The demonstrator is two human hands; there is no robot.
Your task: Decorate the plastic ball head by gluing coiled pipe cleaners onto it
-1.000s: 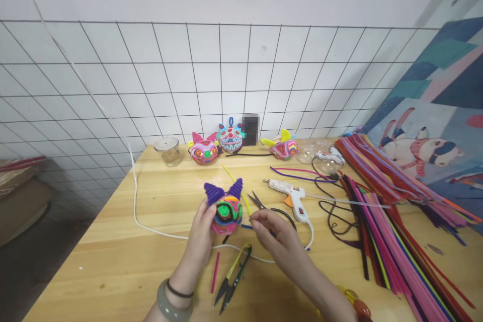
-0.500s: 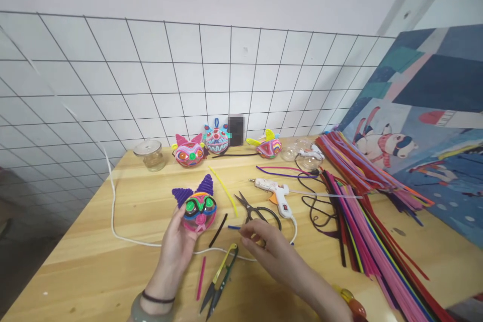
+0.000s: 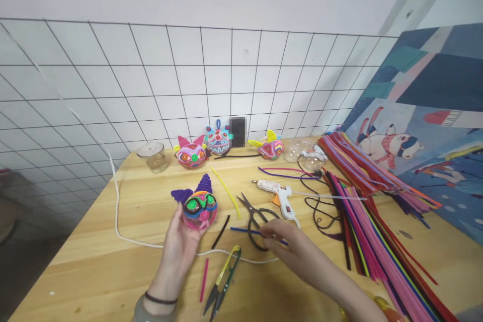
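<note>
Purple-eared multicoloured pipe-cleaner ball face (image 3: 199, 209) is sitting lower centre, cupped in the left hand (image 3: 181, 246), while the right hand (image 3: 290, 250) is pinching a thin blue pipe cleaner (image 3: 241, 231) crossing the black scissors (image 3: 253, 213), which may be snagging and dragging along.

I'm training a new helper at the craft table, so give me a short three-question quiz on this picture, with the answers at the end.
1. True or false: the left hand holds the purple-eared head.
2. What colour is the pipe cleaner that the right hand pinches? A blue; B green; C white.
3. Fill in: ___ finished heads stand in a row at the far edge of the table.
Key: 1 true; 2 A; 3 three.
</note>
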